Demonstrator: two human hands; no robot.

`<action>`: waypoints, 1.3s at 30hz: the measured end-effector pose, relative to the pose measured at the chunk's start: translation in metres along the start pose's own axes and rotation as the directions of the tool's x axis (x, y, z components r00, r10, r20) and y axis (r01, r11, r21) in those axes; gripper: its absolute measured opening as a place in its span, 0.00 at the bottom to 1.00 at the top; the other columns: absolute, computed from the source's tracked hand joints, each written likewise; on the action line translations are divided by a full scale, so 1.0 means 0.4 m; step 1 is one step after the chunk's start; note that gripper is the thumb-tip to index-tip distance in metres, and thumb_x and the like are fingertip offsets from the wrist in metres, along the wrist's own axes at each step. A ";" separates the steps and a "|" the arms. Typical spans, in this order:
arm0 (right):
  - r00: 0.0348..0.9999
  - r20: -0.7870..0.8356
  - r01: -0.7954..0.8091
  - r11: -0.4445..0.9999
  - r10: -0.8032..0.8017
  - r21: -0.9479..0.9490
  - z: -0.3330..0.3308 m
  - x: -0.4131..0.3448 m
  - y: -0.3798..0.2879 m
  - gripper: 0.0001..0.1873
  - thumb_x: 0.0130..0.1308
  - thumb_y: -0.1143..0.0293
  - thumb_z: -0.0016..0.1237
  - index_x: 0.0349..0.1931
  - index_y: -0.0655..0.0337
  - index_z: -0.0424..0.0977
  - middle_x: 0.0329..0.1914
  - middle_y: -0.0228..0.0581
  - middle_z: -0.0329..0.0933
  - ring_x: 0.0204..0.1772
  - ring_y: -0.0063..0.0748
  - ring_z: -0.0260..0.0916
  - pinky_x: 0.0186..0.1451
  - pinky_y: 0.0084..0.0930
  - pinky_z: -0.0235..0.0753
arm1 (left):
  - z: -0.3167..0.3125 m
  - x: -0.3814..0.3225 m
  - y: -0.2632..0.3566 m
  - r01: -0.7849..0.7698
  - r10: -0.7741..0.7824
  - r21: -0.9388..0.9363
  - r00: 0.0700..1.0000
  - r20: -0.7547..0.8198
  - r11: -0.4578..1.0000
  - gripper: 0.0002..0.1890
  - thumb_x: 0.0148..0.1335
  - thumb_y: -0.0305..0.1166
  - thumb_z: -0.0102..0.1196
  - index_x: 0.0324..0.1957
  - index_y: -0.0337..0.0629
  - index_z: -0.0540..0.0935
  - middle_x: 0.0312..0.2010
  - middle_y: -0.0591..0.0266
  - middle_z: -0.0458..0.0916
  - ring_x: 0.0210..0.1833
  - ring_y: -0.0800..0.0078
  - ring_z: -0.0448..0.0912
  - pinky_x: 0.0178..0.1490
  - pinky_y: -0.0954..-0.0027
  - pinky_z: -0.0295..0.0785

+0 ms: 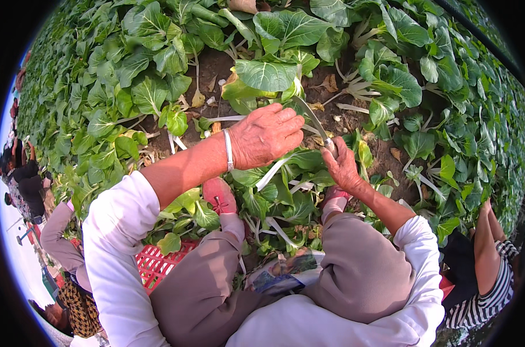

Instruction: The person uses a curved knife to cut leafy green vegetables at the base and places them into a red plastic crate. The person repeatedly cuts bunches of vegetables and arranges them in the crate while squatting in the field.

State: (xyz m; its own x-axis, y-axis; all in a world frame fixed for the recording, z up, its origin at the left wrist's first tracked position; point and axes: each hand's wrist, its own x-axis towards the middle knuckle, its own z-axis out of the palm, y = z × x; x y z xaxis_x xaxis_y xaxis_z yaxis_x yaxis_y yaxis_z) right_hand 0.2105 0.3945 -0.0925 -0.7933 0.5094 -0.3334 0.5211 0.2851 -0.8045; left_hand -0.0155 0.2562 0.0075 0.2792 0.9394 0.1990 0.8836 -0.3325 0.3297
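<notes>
My left hand [267,134], with a pale band at the wrist, reaches over the row with its back to the camera. Its fingertips are hidden, so whether it grips a plant cannot be seen. My right hand [341,162] is closed round the handle of a curved knife [312,118], whose blade slants up and left. The blade's tip lies by the pale stalk of a leafy green plant [267,76] just above my left hand. Loose cut greens [288,186] with white stalks lie below my hands, between my feet.
Dense leafy greens [149,52] grow ahead and on both sides. A red plastic crate [160,262] sits beside my left leg, and a printed plastic sack [284,273] lies between my knees. Other people are at the left and right edges. A dark hose or pole crosses the upper right.
</notes>
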 end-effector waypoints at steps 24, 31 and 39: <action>0.997 0.080 -0.013 0.999 0.017 -0.043 0.108 0.241 -0.026 0.17 0.61 0.60 0.43 0.37 0.68 0.68 0.30 0.61 0.74 0.39 0.62 0.72 0.43 0.50 0.70 | 0.007 -0.111 -0.260 0.536 -0.692 0.552 0.714 0.107 0.638 0.16 0.53 0.41 0.58 0.38 0.40 0.76 0.34 0.54 0.73 0.42 0.57 0.73 0.47 0.58 0.67; 0.995 0.101 0.014 0.998 -0.008 -0.063 0.134 0.279 -0.026 0.19 0.62 0.59 0.43 0.40 0.69 0.67 0.35 0.64 0.74 0.43 0.61 0.72 0.46 0.50 0.70 | 0.045 -0.127 -0.249 0.579 -0.669 0.458 0.742 0.047 0.675 0.13 0.54 0.39 0.58 0.32 0.40 0.74 0.31 0.54 0.73 0.37 0.56 0.76 0.40 0.60 0.72; 0.762 0.621 -0.189 0.980 0.184 -0.058 0.048 0.372 -0.083 0.18 0.59 0.63 0.44 0.42 0.71 0.70 0.26 0.46 0.75 0.29 0.37 0.73 0.35 0.33 0.73 | 0.051 -0.175 -0.208 0.624 -0.694 0.366 0.714 0.090 0.690 0.12 0.56 0.38 0.55 0.32 0.40 0.73 0.30 0.54 0.73 0.34 0.55 0.77 0.35 0.58 0.72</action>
State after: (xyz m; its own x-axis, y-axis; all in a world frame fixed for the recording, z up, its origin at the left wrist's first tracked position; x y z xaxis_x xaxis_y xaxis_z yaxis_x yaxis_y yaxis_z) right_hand 0.0689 0.4451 -0.1249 -0.7044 -0.0632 -0.7070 0.6790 0.2300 -0.6972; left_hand -0.1007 0.2200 -0.0528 -0.3802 0.9092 -0.1694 0.9216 0.3879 0.0136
